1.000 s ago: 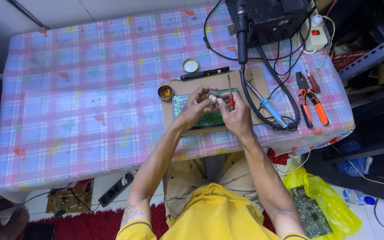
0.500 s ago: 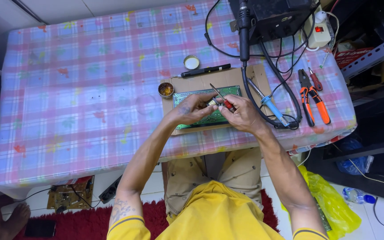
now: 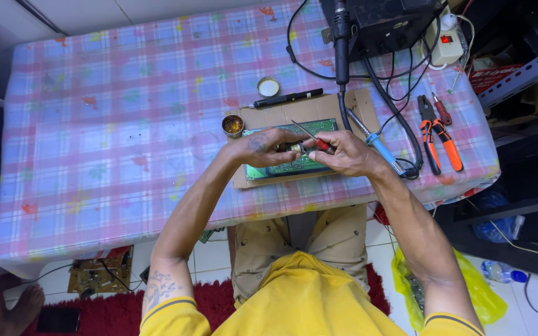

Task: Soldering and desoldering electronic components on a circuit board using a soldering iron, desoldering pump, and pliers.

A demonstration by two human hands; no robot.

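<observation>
A green circuit board (image 3: 314,127) lies on a sheet of brown cardboard (image 3: 269,116) near the table's front edge. My left hand (image 3: 261,148) rests on the board, fingers curled around a small part that I cannot make out. My right hand (image 3: 342,154) holds a thin red-handled tool (image 3: 311,138) whose metal tip points up and left over the board. Both hands meet above the board's middle. A blue-handled soldering iron (image 3: 378,145) lies just right of my right hand.
A small open tin (image 3: 233,125) and a round lid (image 3: 268,86) sit by the cardboard, with a black pen-like tool (image 3: 287,98). Orange-handled pliers (image 3: 438,138) and red cutters (image 3: 441,111) lie to the right. A black station (image 3: 388,23) with cables stands behind. The checked tablecloth (image 3: 107,137) spreads left.
My hands have stayed over the board; the red-handled tool has tilted so its tip points further up and left. The camera view shifted slightly.
</observation>
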